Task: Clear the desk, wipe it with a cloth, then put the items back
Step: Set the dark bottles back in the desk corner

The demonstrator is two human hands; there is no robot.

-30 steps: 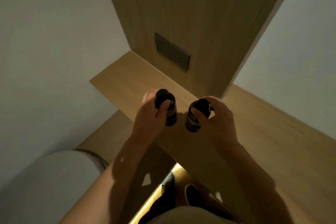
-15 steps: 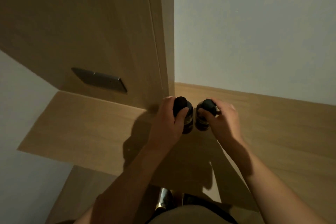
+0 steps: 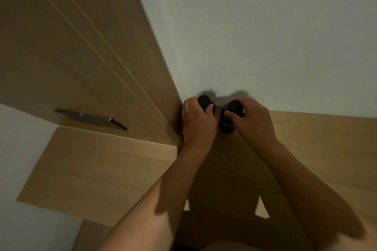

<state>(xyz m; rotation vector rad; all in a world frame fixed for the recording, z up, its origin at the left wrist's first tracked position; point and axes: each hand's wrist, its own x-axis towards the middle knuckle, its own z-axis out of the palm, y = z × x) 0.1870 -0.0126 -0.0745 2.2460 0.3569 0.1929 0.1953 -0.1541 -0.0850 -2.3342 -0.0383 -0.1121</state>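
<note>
Gripping bottles (image 3: 228, 126): fingers (image 3: 230, 115) curled.

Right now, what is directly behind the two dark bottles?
The white wall, carrying their shadows. The left hand covers most of the left bottle; the right bottle shows more.

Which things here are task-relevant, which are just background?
In play:
- left hand gripping the left dark bottle
- right hand gripping the right dark bottle
- desk

Background:
- wooden panel with dark plate
- lower side shelf
- white wall
</note>
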